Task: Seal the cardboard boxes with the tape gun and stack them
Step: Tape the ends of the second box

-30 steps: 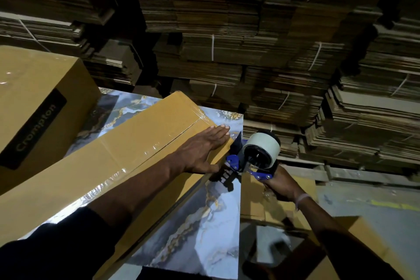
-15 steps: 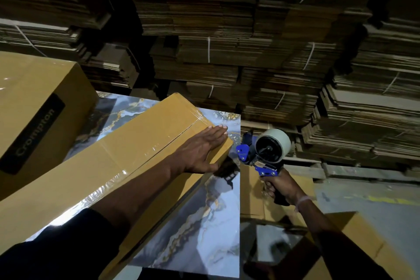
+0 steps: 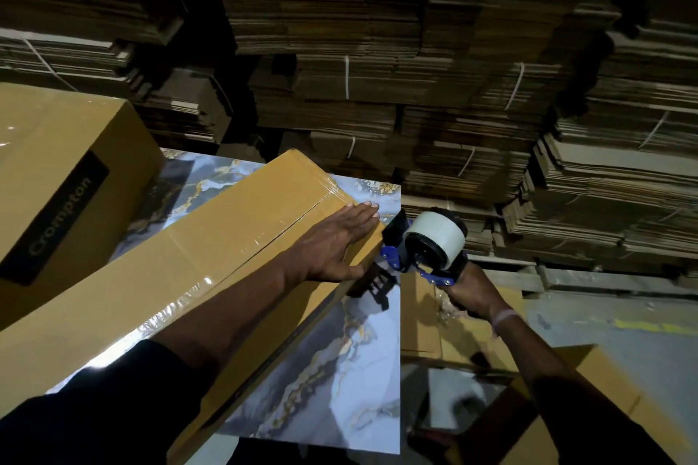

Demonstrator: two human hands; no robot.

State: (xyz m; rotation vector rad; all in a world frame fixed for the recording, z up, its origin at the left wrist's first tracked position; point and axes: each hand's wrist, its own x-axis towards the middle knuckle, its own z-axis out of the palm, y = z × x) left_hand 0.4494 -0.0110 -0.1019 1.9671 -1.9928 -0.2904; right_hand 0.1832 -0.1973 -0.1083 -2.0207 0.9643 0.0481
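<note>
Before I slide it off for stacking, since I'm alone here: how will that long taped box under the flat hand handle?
The long box probably slides easily, since the marble-print tabletop looks glossy. Its length may make it swing or sag if lifted from one end. The shiny tape could feel slippery, so gripping bare cardboard seems safer.

Two hands are in view, a left hand [image 3: 336, 242] and a right hand [image 3: 470, 293]. One tape gun [image 3: 423, 249] carries one tape roll [image 3: 436, 236]. Two built boxes sit on the one marbled bench [image 3: 340, 389]: a long box [image 3: 211, 257] and a Crompton box [image 3: 56, 177]. Bundles of flat cardboard [image 3: 377, 68] behind are too dim to count; perhaps a dozen.
</note>
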